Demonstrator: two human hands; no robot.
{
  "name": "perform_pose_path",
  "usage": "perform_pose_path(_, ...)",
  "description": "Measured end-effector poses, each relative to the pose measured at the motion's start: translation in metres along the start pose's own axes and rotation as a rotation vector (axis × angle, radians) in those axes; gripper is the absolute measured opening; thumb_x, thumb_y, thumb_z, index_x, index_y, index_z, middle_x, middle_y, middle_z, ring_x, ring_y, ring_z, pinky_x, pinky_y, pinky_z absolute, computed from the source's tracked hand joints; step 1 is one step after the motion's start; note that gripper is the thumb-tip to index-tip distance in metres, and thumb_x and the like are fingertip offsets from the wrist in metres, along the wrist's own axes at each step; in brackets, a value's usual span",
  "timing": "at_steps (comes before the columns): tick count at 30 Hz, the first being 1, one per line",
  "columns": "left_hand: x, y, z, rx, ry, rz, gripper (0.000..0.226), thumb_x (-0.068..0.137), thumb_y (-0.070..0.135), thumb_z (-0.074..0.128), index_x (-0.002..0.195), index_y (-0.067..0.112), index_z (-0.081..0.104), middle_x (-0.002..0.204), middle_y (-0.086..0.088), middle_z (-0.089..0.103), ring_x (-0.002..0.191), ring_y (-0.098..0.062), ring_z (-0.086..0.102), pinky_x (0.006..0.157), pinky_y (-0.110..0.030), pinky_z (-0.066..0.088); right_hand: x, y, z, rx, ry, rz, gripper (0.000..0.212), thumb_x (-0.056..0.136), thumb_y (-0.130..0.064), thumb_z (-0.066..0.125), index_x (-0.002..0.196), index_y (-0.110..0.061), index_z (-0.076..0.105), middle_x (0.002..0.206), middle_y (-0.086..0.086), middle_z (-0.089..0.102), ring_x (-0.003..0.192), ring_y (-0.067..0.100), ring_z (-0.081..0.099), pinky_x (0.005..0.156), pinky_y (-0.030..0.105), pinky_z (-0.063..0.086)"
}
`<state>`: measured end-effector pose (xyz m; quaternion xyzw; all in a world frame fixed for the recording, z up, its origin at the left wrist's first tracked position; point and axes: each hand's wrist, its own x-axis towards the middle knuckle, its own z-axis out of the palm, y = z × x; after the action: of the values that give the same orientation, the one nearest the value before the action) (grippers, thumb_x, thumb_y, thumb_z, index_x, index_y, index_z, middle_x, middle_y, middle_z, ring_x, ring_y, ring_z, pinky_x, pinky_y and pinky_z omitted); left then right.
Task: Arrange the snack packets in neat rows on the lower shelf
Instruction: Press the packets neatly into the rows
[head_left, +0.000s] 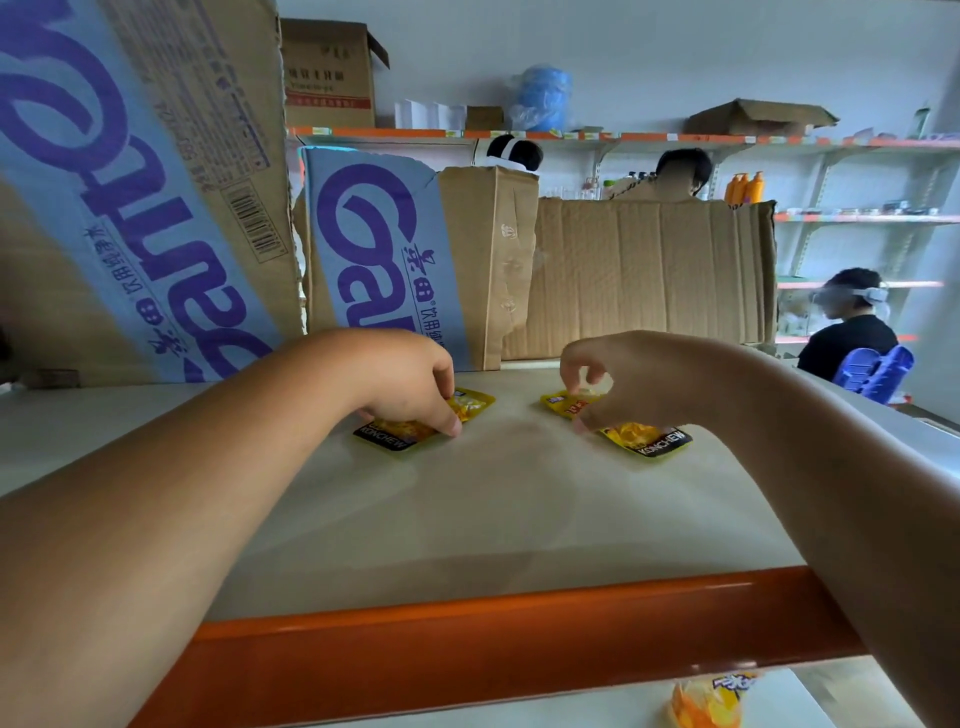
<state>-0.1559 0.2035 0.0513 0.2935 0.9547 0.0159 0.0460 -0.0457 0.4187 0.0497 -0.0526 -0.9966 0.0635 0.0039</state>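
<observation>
Snack packets — two on shelf (493, 509): left hand (410, 384) grips left packet (400, 434), right hand (623, 379) pinches right packet (647, 439); third packet (706, 701) below.

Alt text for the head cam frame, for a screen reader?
On a pale shelf, the left hand grips the left packet and the right hand pinches the right packet, both yellow-and-black snack packets lying flat and apart. Cardboard boxes stand behind them; an orange rail edges the shelf front.

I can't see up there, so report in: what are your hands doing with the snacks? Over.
Left hand grips left packet, flat on shelf. Right hand pinches right packet. Packets apart. Cardboard boxes behind, not blocking.
</observation>
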Motion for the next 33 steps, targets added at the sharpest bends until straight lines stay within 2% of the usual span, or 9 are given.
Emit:
perform_pose_path(4,-0.003,0.005,-0.001,0.016,0.007,0.044,0.044,0.084,0.058,0.076,0.120,0.039,0.062,0.104,0.015,0.057,0.102,-0.013,0.058,0.092,-0.034,0.053,0.005,0.005,0.003,-0.074,-0.056,0.050,0.026,0.084,-0.052,0.073,0.099,-0.039,0.057,0.113,-0.003,0.062,0.087,0.020,0.066,0.081,0.040,0.056)
perform_pose_path(6,-0.006,0.006,-0.002,0.022,0.005,0.065,0.043,0.085,0.057,0.076,0.122,0.039,0.062,0.109,0.013,0.059,0.103,-0.013,0.058,0.094,-0.034,0.053,0.004,0.004,0.002,-0.075,-0.058,0.060,0.024,0.085,-0.052,0.072,0.100,-0.040,0.057,0.113,-0.002,0.063,0.090,0.021,0.067,0.084,0.041,0.057)
perform_pose_path(10,-0.011,0.010,-0.003,0.017,0.004,0.101,0.043,0.085,0.056,0.076,0.123,0.040,0.063,0.117,0.011,0.059,0.107,-0.015,0.059,0.096,-0.037,0.053,0.003,0.003,0.003,-0.080,-0.065,0.076,0.015,0.091,-0.044,0.068,0.103,-0.041,0.060,0.110,-0.004,0.063,0.087,0.016,0.062,0.081,0.037,0.053)
perform_pose_path(15,-0.019,0.012,0.000,0.008,0.034,0.141,0.042,0.088,0.051,0.075,0.126,0.039,0.063,0.120,0.010,0.061,0.105,-0.015,0.058,0.086,-0.030,0.051,-0.001,-0.004,0.000,-0.165,-0.074,0.087,0.016,0.088,-0.051,0.068,0.096,-0.041,0.059,0.107,-0.002,0.065,0.088,0.019,0.064,0.080,0.039,0.055)
perform_pose_path(18,-0.030,0.004,-0.002,0.005,0.023,0.163,0.043,0.085,0.052,0.078,0.125,0.041,0.065,0.122,0.010,0.063,0.104,-0.014,0.060,0.090,-0.032,0.054,-0.008,-0.015,-0.004,-0.177,-0.103,0.087,0.012,0.087,-0.039,0.071,0.094,-0.039,0.061,0.107,-0.002,0.065,0.086,0.019,0.065,0.077,0.038,0.058)
perform_pose_path(21,-0.048,-0.013,0.000,-0.003,0.035,0.166,0.044,0.084,0.055,0.078,0.124,0.042,0.065,0.124,0.009,0.062,0.107,-0.015,0.060,0.095,-0.035,0.053,-0.012,-0.039,-0.002,-0.246,-0.097,0.094,0.015,0.086,-0.032,0.070,0.098,-0.033,0.061,0.098,-0.005,0.060,0.082,0.014,0.058,0.067,0.030,0.049)
perform_pose_path(25,-0.074,-0.042,0.006,-0.057,0.074,0.163,0.042,0.082,0.056,0.078,0.119,0.042,0.065,0.119,0.011,0.064,0.104,-0.013,0.061,0.094,-0.034,0.053,-0.017,-0.080,0.007,-0.208,-0.035,0.082,0.018,0.085,-0.036,0.072,0.100,-0.030,0.063,0.088,-0.009,0.055,0.073,0.009,0.052,0.059,0.026,0.040)
perform_pose_path(30,-0.110,-0.107,0.013,-0.152,0.133,0.108,0.035,0.077,0.055,0.082,0.106,0.043,0.067,0.113,0.011,0.065,0.098,-0.012,0.063,0.089,-0.036,0.056,-0.023,-0.145,0.029,-0.047,0.095,0.000,0.021,0.080,-0.038,0.074,0.098,-0.033,0.064,0.106,-0.007,0.060,0.091,0.016,0.058,0.071,0.029,0.047)
perform_pose_path(33,-0.137,-0.155,0.017,-0.203,0.235,0.098,0.032,0.074,0.051,0.084,0.100,0.040,0.069,0.104,0.017,0.064,0.097,-0.008,0.062,0.085,-0.031,0.054,-0.026,-0.195,0.042,0.043,0.151,-0.004,0.029,0.078,-0.039,0.075,0.104,-0.032,0.064,0.109,-0.003,0.059,0.090,0.020,0.058,0.062,0.026,0.040)
